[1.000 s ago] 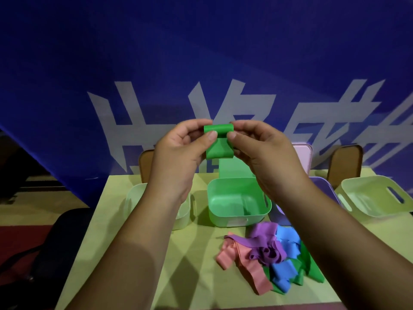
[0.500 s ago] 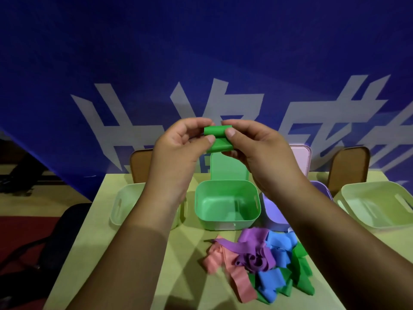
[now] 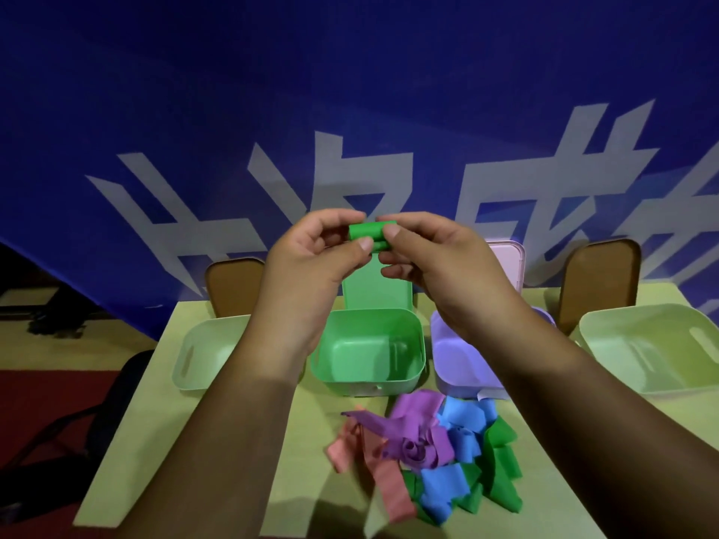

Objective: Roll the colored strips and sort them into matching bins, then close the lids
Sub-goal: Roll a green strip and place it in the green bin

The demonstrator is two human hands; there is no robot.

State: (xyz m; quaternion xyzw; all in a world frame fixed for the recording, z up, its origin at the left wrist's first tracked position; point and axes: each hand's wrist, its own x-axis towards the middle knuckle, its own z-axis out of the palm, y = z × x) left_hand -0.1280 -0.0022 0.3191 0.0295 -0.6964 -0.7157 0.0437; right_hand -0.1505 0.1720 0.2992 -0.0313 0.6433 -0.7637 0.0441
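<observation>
A green strip [image 3: 369, 234], rolled into a short tight cylinder, is held in the air above the bins. My left hand [image 3: 311, 262] pinches its left end and my right hand [image 3: 435, 258] pinches its right end. Directly below stands the open green bin [image 3: 330, 367], with its green lid [image 3: 373, 293] propped upright behind it. To its right is an open purple bin [image 3: 451, 363], partly hidden by my right forearm. A loose pile of strips [image 3: 432, 457] in pink, purple, blue and green lies on the table in front of the bins.
A pale green bin [image 3: 194, 359] stands at the left and another pale green bin [image 3: 607, 344] at the right. A pink lid [image 3: 507, 262] and two brown lids [image 3: 229, 285] lean at the back. The yellow-green table [image 3: 163, 453] ends at the left over dark floor.
The hanging tail of the green strip has been wound up, so the strip is now a compact roll. Both hands stayed raised above the green bin.
</observation>
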